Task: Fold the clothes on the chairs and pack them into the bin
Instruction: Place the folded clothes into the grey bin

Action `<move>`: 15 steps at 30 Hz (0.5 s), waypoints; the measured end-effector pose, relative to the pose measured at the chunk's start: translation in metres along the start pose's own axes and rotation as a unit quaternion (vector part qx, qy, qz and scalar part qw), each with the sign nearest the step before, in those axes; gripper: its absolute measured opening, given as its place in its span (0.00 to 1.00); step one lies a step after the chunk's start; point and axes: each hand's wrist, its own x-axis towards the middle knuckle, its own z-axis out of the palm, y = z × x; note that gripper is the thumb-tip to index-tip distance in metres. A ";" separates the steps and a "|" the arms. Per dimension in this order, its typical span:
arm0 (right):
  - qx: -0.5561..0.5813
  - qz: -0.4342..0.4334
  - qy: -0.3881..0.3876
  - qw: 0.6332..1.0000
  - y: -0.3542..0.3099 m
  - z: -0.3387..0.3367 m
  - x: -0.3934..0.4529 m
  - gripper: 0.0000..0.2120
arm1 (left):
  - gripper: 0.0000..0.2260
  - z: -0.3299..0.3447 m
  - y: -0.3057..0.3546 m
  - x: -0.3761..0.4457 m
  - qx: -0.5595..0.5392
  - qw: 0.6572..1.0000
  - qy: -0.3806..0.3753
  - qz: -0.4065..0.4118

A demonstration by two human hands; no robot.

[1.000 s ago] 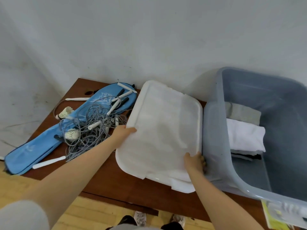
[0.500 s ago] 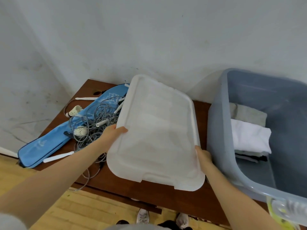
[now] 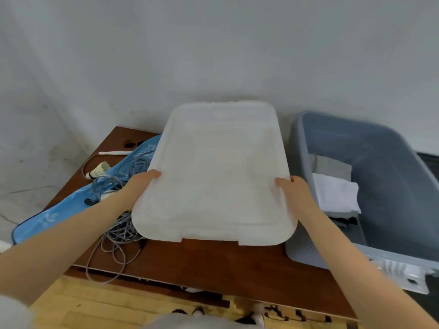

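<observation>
You hold the white lid (image 3: pixel 213 172) up over the table (image 3: pixel 213 264), one hand on each side. Your left hand (image 3: pixel 142 184) grips its left edge and your right hand (image 3: pixel 293 189) grips its right edge, fingers curled under, I think. The bin (image 3: pixel 389 193) sits open just to the right. Folded clothes (image 3: pixel 335 193) lie inside it, white on top.

Brown wooden table (image 3: pixel 213 264) standing against a white wall, blue racket bag (image 3: pixel 59 210), tangled grey cord (image 3: pixel 118 224) and shuttlecock (image 3: pixel 98 172) lying on it
</observation>
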 end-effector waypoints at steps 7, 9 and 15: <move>-0.061 -0.027 0.047 0.997 -0.024 -0.051 0.005 0.16 | 0.18 0.038 0.018 -0.013 -0.027 0.999 -0.031 0.029; -0.069 -0.028 0.071 0.995 -0.026 -0.071 0.004 0.18 | 0.21 0.058 0.026 -0.021 -0.020 0.998 -0.038 0.043; -0.054 -0.033 0.079 0.995 -0.010 -0.143 0.009 0.14 | 0.16 0.121 0.038 -0.041 0.000 0.997 -0.042 0.060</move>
